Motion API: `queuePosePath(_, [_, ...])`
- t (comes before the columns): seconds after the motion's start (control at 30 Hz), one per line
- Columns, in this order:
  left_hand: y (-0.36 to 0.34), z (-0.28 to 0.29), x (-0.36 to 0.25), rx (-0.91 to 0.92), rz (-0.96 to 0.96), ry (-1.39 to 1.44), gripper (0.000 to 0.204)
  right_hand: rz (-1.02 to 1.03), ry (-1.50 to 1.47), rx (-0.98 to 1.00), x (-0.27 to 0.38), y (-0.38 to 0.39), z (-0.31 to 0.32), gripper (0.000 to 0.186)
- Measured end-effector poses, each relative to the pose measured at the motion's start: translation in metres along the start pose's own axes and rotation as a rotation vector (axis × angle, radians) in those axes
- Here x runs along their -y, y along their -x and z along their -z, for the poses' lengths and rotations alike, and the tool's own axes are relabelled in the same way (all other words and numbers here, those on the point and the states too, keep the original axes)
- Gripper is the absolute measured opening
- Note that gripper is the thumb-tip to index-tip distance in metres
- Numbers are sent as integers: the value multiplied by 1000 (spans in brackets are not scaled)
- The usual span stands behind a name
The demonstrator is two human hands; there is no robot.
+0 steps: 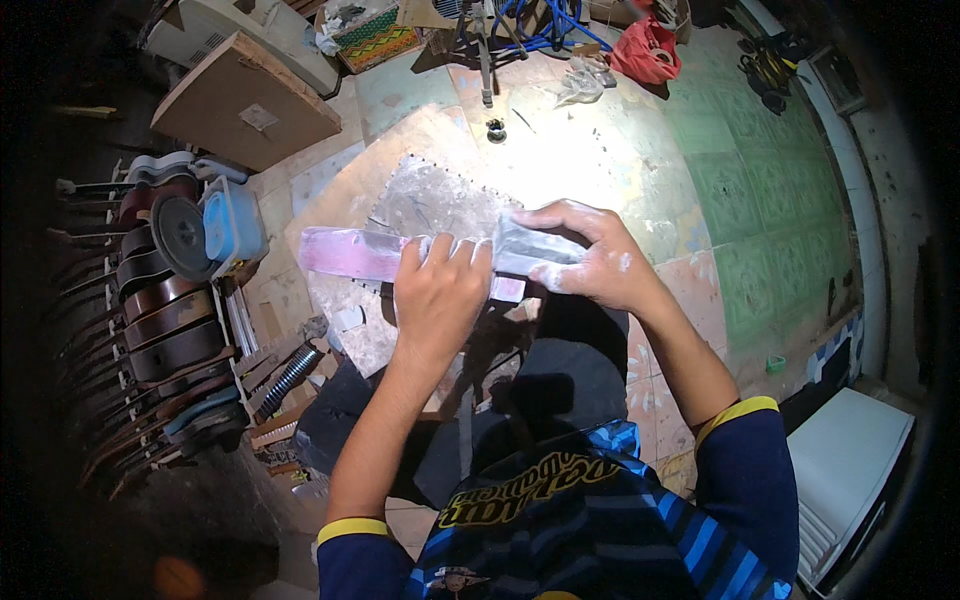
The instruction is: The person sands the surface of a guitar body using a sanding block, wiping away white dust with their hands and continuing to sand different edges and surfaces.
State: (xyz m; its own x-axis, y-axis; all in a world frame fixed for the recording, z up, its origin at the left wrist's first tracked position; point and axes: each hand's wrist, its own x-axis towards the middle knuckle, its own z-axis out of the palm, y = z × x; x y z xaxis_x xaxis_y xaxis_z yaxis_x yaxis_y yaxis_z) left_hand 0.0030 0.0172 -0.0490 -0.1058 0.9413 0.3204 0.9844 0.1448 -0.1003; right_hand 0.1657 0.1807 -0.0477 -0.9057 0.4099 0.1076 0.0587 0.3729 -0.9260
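My left hand has its fingers curled over a long, flat pink bar dusted with white powder. The bar's far part sticks out to the left, and my palm covers its middle. My right hand grips a grey, powder-coated block between thumb and fingers, right beside my left knuckles. Just under the block shows a small pale pink end piece; whether it belongs to the bar I cannot tell. Both hands are whitened with dust. Below them lies a scuffed grey board with a dotted dark edge.
Rounded brown and black long-necked objects stand racked at the left, beside a blue plastic tub. A large brown panel leans at the back left. Blue cable and a red bag lie at the back; a white cabinet is at right.
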Motion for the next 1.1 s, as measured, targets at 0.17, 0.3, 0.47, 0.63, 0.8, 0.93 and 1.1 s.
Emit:
queuePosePath(0.17, [6,-3,2,-101,8,-12,8,10,15,81,-4,-8,12,57])
queuePosePath(0.3, [10,-3,1,-70,37,-47,6,48,66,103,-5,-13,5,60])
queuePosePath(0.47, [9,-6,1,-94,33,-61,7,69,47,100,-6,-12,7,60])
queuePosePath(0.63, [8,-6,3,-84,37,-30,10,-19,54,80,-21,0,19,59])
queuePosePath(0.8, [6,-4,1,-21,65,-34,15,-58,10,-148,-29,20,27,58])
queuePosePath(0.93, [4,-8,2,-106,31,-8,5,262,248,-23,6,11,4,50])
queuePosePath(1.1, [4,-5,3,-42,48,-22,10,13,75,-89,-34,-9,23,57])
